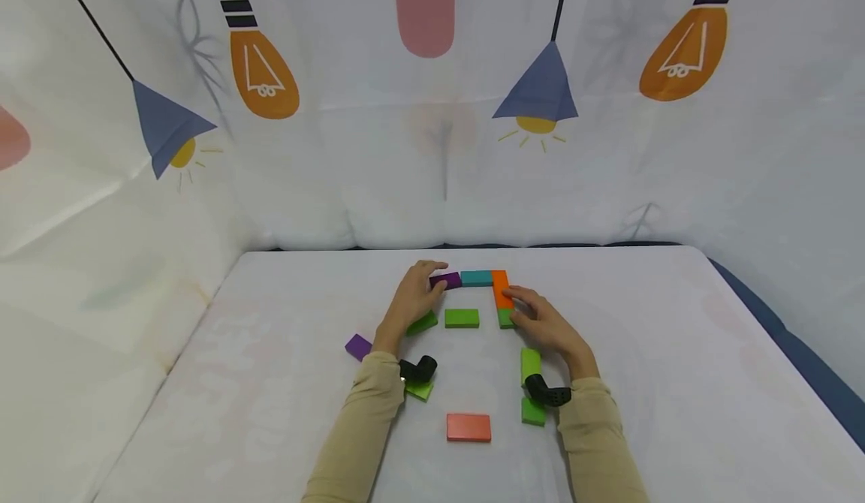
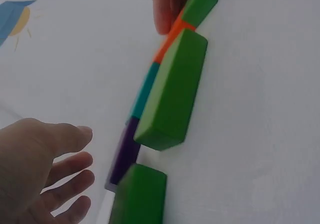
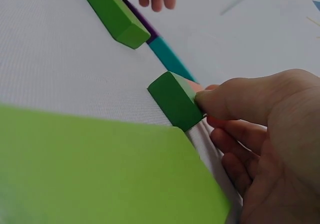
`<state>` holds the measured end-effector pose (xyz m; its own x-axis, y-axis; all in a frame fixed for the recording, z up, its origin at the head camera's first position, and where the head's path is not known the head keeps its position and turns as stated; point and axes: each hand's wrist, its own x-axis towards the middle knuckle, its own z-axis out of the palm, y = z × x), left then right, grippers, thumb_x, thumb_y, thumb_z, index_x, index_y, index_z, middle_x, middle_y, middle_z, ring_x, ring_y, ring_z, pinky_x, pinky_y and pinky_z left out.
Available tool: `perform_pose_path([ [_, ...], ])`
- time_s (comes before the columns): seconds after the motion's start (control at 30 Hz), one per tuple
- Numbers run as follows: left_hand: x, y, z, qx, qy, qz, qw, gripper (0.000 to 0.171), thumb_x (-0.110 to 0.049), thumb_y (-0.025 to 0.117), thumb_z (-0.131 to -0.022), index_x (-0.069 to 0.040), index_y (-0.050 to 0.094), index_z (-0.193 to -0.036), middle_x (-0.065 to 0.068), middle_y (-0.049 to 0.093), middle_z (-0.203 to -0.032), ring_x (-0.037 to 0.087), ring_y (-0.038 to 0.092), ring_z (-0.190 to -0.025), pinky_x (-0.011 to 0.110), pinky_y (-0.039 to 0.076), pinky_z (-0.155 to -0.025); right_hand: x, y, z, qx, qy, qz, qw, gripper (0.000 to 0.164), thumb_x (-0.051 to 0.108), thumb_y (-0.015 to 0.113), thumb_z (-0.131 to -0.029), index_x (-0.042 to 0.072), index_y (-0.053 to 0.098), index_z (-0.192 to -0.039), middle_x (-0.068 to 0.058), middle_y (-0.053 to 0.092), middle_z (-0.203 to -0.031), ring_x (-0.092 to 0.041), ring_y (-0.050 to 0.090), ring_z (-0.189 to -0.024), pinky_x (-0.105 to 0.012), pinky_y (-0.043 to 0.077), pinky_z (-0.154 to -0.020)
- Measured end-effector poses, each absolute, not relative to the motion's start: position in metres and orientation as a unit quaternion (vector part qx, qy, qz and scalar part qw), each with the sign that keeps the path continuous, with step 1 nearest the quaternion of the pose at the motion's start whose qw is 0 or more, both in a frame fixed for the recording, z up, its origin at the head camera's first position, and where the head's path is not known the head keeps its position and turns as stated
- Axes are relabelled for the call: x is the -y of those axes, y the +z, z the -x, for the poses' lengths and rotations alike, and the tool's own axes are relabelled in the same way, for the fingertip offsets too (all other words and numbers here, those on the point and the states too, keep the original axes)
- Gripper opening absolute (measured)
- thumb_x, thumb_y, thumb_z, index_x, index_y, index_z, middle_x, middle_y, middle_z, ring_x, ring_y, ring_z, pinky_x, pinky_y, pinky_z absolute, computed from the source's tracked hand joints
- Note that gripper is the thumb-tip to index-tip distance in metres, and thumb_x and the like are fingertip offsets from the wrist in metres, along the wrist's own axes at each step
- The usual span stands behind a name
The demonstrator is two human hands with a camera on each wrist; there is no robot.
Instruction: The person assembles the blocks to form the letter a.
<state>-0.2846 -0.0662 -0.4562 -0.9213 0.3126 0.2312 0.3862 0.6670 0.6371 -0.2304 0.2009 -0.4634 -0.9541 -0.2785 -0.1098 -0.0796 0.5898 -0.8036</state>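
Note:
At the back of the table, my left hand (image 1: 411, 300) reaches beside a purple block (image 1: 449, 280), its fingers loosely spread. In the left wrist view a gap shows between these fingers and the purple block. A teal block (image 1: 476, 278) continues the row, meeting an orange block (image 1: 501, 290) set lengthwise toward me. Against the orange block's near end sits a green block (image 1: 505, 320). My right hand (image 1: 549, 329) lies along their right side; its thumb (image 3: 225, 102) touches the green block, with the other fingers extended near the orange one.
Two green blocks, one in the middle (image 1: 462, 318) and one by my left wrist (image 1: 422, 323), lie inside the row. Another purple block (image 1: 358, 347) lies left. Lime blocks (image 1: 530, 366) (image 1: 420, 390), a green block (image 1: 532, 411) and a coral block (image 1: 468, 427) lie nearer me.

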Motion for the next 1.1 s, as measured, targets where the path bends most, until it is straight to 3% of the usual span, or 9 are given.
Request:
perform_pose_path([
  [0.2, 0.062, -0.449, 0.272, 0.901, -0.360, 0.235, 0.052, 0.035, -0.017, 0.058, -0.094, -0.008, 0.058, -0.127, 0.011, 0.057, -0.130, 0.026, 0.051, -0.123, 0.040, 0.040, -0.105, -0.198, -0.462, 0.230, -0.889, -0.435, 0.097, 0.105, 0.046, 0.020, 0.050, -0.097, 0.014, 0.042, -0.142, -0.013, 0.028, -0.154, -0.038, 0.020, -0.143, -0.058, 0.018, -0.113],
  [0.6, 0.052, -0.446, 0.239, 0.904, -0.310, 0.294, -0.023, 0.039, -0.018, 0.059, -0.093, -0.009, 0.055, -0.131, 0.010, 0.057, -0.127, 0.025, 0.053, -0.118, 0.040, 0.043, -0.102, -0.198, -0.465, 0.230, -0.891, -0.428, 0.107, 0.107, 0.046, 0.022, 0.050, -0.098, 0.014, 0.041, -0.142, -0.014, 0.027, -0.154, -0.039, 0.020, -0.142, -0.059, 0.019, -0.112],
  [0.83, 0.050, -0.446, 0.236, 0.908, -0.288, 0.300, -0.044, 0.044, -0.023, 0.063, -0.091, -0.009, 0.055, -0.132, 0.009, 0.054, -0.132, 0.024, 0.050, -0.122, 0.038, 0.040, -0.106, -0.199, -0.467, 0.229, -0.892, -0.426, 0.113, 0.097, 0.045, 0.021, 0.050, -0.098, 0.015, 0.042, -0.142, -0.013, 0.029, -0.154, -0.038, 0.022, -0.142, -0.059, 0.019, -0.112],
  [1.1, 0.051, -0.447, 0.237, 0.905, -0.284, 0.313, -0.043, 0.044, -0.018, 0.067, -0.088, -0.006, 0.057, -0.129, 0.011, 0.056, -0.125, 0.025, 0.052, -0.118, 0.038, 0.042, -0.103, -0.199, -0.466, 0.229, -0.894, -0.423, 0.112, 0.099, 0.045, 0.021, 0.049, -0.098, 0.015, 0.041, -0.142, -0.013, 0.028, -0.154, -0.038, 0.021, -0.142, -0.059, 0.019, -0.112],
])
